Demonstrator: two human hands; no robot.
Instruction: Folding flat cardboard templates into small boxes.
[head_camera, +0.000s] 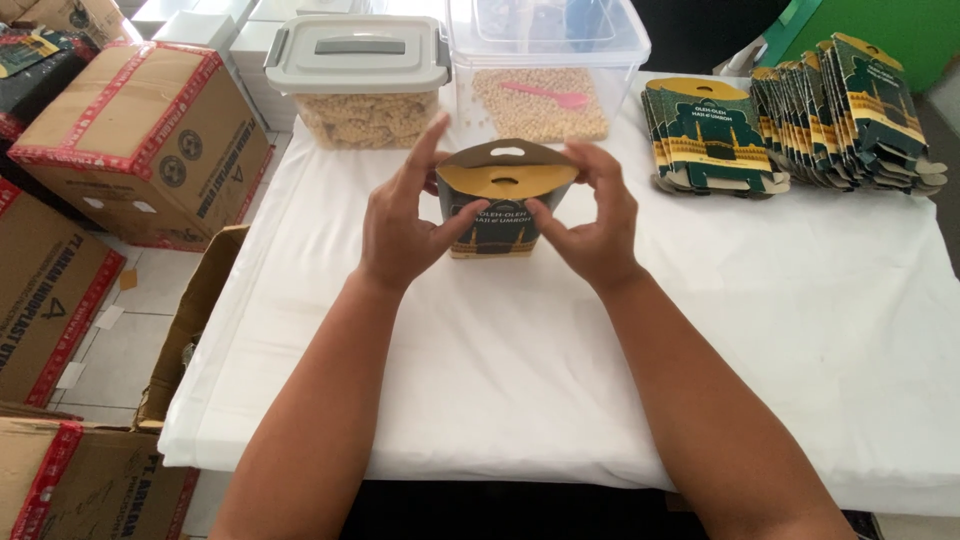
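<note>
On the white table (520, 360), your left hand (400, 225) and right hand (590, 220) pinch the small box (495, 205) at mid-table, fingers closed on its flaps; its sides are hidden; the lidded tub (358, 75) behind is partly cut off.

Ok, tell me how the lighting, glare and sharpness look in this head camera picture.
Head view: even, soft daylight, with the white tablecloth bright but not blown out; only faint shadows under the left hand, the right hand and the small dark gift box; mild glare on the clear tub; hands and box fairly sharp; slight wide-angle bending at the edges.
</note>
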